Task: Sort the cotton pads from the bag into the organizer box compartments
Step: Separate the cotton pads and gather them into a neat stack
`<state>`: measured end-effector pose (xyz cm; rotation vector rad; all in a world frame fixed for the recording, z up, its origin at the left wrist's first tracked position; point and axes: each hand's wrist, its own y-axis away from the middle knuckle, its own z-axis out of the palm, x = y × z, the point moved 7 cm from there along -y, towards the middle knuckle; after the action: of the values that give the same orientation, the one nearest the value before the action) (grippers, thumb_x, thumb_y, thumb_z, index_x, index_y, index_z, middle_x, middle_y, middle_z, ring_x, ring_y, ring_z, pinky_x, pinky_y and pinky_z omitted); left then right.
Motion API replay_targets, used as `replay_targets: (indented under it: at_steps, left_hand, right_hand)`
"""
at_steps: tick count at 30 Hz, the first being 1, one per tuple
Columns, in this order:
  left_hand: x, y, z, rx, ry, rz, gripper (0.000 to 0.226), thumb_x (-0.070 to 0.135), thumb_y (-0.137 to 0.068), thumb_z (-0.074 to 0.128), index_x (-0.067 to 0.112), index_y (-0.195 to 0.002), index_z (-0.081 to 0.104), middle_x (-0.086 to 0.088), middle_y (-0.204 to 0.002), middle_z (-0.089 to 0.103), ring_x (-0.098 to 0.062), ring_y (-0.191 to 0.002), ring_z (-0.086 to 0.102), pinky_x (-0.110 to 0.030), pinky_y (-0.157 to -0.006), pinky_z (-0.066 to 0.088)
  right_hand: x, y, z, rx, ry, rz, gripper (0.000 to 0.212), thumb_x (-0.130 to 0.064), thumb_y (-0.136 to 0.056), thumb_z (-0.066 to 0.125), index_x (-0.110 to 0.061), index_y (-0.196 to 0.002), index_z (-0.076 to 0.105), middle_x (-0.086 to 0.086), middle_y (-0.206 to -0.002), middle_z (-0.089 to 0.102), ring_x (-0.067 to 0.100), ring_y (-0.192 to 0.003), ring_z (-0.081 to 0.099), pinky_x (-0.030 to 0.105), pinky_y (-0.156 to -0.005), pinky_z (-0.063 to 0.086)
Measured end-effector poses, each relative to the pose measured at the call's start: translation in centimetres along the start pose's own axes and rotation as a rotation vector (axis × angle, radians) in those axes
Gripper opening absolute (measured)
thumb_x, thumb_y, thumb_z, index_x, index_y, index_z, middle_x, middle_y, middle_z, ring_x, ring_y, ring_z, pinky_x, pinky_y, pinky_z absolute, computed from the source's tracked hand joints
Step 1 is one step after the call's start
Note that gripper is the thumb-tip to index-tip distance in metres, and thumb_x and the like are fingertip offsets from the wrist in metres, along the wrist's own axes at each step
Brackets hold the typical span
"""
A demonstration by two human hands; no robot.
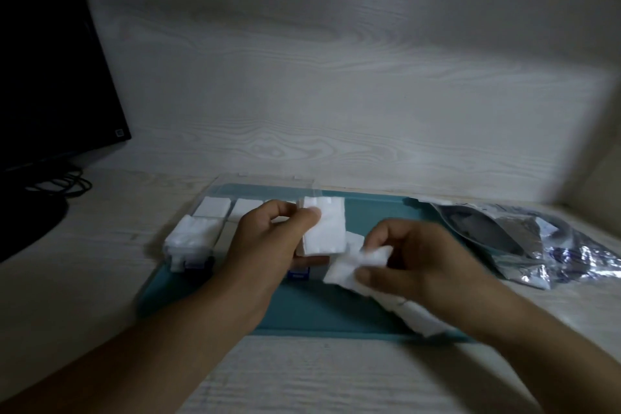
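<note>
Nearest, pale wood-grain desk under both forearms. Just past it, a teal mat lying flat beneath the two hands.

Right hand low over the mat's right part, fingers curled, thumb and fingertips pinching loose white cotton pads; edges blurred, count impossible to tell. Below and to the right of that hand, a longer white bundle of pads resting on the mat, partly hidden by the wrist; whether wrapped or loose, cannot tell.

Left hand slightly farther and to the left, fingers curled, thumb pressed against a squarish stack of white pads held upright between thumb and fingers, raised above the mat. Under that stack, something brownish and a small blue piece just showing between the hands; too dim to identify.

Left of the left hand, a clear organizer box sitting on the mat's far-left corner, partly covered by the knuckles. White pads already filling several compartments: a heaped pile in the nearest left one, flatter squares in the ones behind.

Right of the right hand, well apart, a crumpled shiny plastic bag lying on the desk at the mat's edge.

Far left beyond the box, a dark monitor with black cables coiled at its base. Farthest, a wood-grain back panel behind everything.
</note>
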<state>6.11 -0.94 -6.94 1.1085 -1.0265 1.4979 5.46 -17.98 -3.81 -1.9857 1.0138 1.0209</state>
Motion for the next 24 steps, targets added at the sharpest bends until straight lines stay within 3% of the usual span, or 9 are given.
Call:
replay_targets:
  at_steps: [2, 5, 7, 10, 14, 24]
  left_hand:
    - [-0.2, 0.1, 0.0, 0.001, -0.040, -0.010, 0.012, 0.018, -0.089, 0.068, 0.006, -0.089, 0.067, -0.017, -0.090, 0.075, -0.027, -0.083, 0.072, -0.042, -0.075, 0.061]
    - [-0.6, 0.4, 0.7, -0.044, -0.018, -0.059, 0.017, 0.016, -0.089, 0.070, 0.001, -0.095, 0.068, -0.022, -0.096, 0.073, -0.030, -0.090, 0.072, -0.037, -0.067, 0.061]
    - [-0.8, 0.8, 1.4, -0.094, -0.017, -0.086, 0.019, 0.013, -0.091, 0.067, -0.002, -0.102, 0.066, -0.021, -0.097, 0.073, -0.029, -0.090, 0.073, -0.034, -0.065, 0.061]
    - [-1.4, 1.1, 2.0, -0.140, -0.034, -0.114, 0.016, 0.009, -0.093, 0.064, -0.001, -0.105, 0.066, -0.018, -0.097, 0.074, -0.026, -0.087, 0.074, -0.033, -0.065, 0.061]
    - [-1.9, 1.3, 2.1, -0.160, -0.030, -0.136, 0.012, 0.007, -0.093, 0.063, 0.001, -0.103, 0.067, -0.016, -0.092, 0.076, -0.026, -0.083, 0.075, -0.033, -0.065, 0.060]
    - [-2.1, 1.2, 2.2, -0.177, 0.004, -0.131, 0.017, 0.015, -0.091, 0.064, 0.000, -0.098, 0.069, -0.017, -0.091, 0.075, -0.025, -0.082, 0.074, -0.038, -0.068, 0.060]
  right_hand:
    - [-0.7, 0.1, -0.9, 0.007, -0.214, 0.011, 0.016, -0.011, -0.062, 0.081, -0.016, -0.074, 0.071, 0.004, -0.073, 0.072, 0.013, -0.064, 0.066, 0.021, -0.060, 0.051]
    - [-1.3, 0.2, -1.4, 0.065, -0.310, -0.023, 0.004, -0.014, -0.066, 0.075, -0.015, -0.067, 0.072, 0.001, -0.061, 0.066, 0.007, -0.055, 0.059, 0.016, -0.052, 0.044]
    - [-0.9, 0.1, -1.2, 0.092, -0.289, -0.009, 0.003, -0.019, -0.069, 0.073, -0.018, -0.066, 0.073, -0.001, -0.058, 0.064, 0.006, -0.053, 0.054, 0.016, -0.052, 0.041]
    - [-0.6, 0.1, -0.7, 0.103, -0.213, 0.012, 0.017, -0.024, -0.067, 0.075, -0.008, -0.069, 0.071, 0.002, -0.063, 0.066, 0.008, -0.056, 0.054, 0.018, -0.054, 0.043]
    - [-0.6, 0.0, -0.4, 0.152, -0.092, 0.002, 0.013, -0.016, -0.074, 0.077, -0.011, -0.066, 0.069, -0.006, -0.056, 0.064, 0.001, -0.051, 0.053, 0.014, -0.053, 0.042]
    - [0.2, 0.0, -0.9, 0.255, 0.031, 0.022, 0.014, -0.011, -0.079, 0.078, -0.011, -0.072, 0.066, -0.004, -0.054, 0.064, 0.002, -0.047, 0.054, 0.016, -0.049, 0.043]
